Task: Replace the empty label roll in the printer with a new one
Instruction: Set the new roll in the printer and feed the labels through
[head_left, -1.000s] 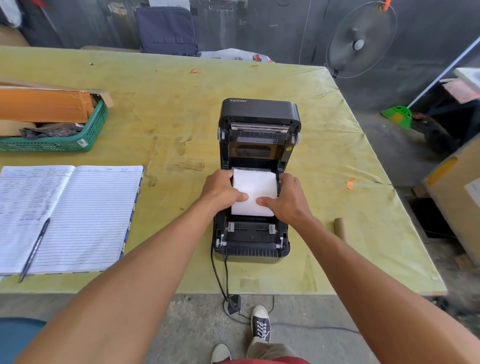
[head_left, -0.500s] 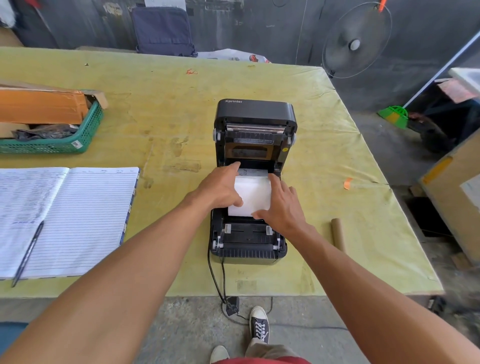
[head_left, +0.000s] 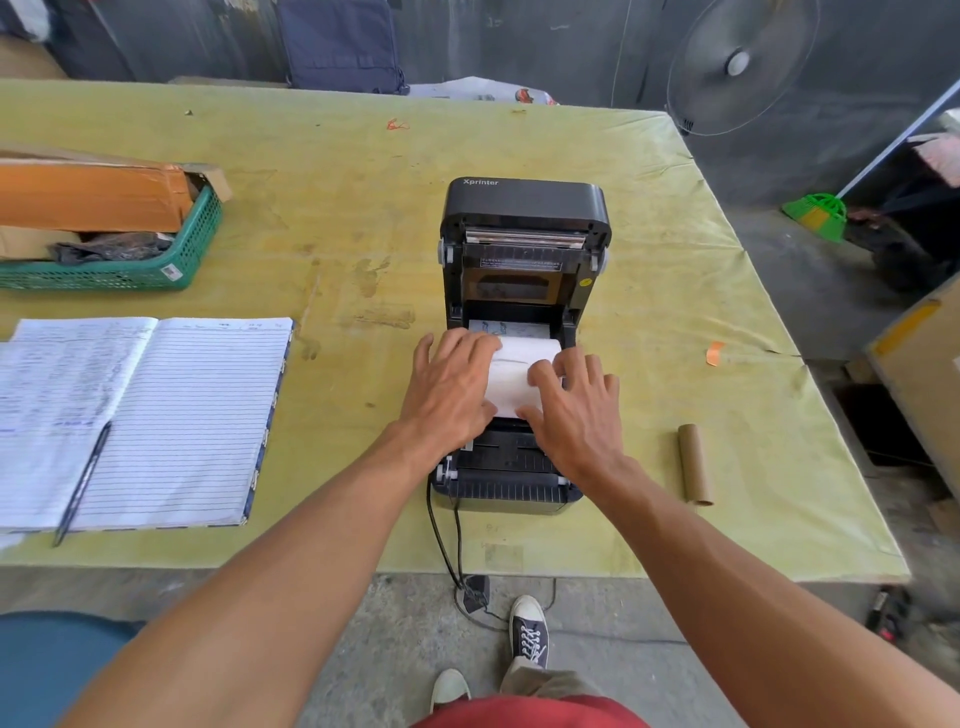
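Note:
A black label printer (head_left: 524, 208) stands mid-table with its lid swung up and back. A white label roll (head_left: 514, 371) lies in its open bay. My left hand (head_left: 449, 387) rests on the roll's left end, fingers spread over the top. My right hand (head_left: 576, 410) covers the roll's right end, fingertips pressing on the paper. Both hands hide the roll's sides and the bay's holders. A bare brown cardboard core (head_left: 695, 464) lies on the table right of the printer.
An open lined notebook (head_left: 171, 415) with a pen (head_left: 83, 480) lies at the left. A green basket (head_left: 192, 249) holds an orange parcel at far left. The printer's cables (head_left: 447, 540) drop over the front table edge (head_left: 311, 564). A fan (head_left: 740, 65) stands behind.
The roll has gone down into the printer's bay. Both hands shifted from gripping its sides to lying flatter on top of it, fingers spread.

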